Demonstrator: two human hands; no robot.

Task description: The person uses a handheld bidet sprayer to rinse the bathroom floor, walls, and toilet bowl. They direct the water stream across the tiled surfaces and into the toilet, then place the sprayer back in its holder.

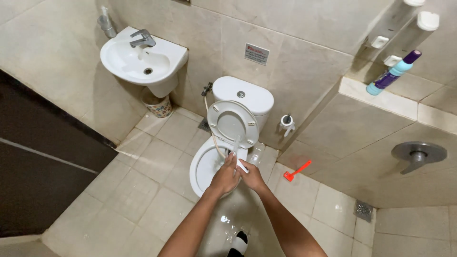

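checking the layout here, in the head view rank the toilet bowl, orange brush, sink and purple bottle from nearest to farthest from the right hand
From the right hand:
1. Toilet bowl, right beside it, just left.
2. Orange brush, on the floor to the right.
3. Sink, on the wall, up and left.
4. Purple bottle, on the ledge, up and right.

Sink and bottle are too close to call.
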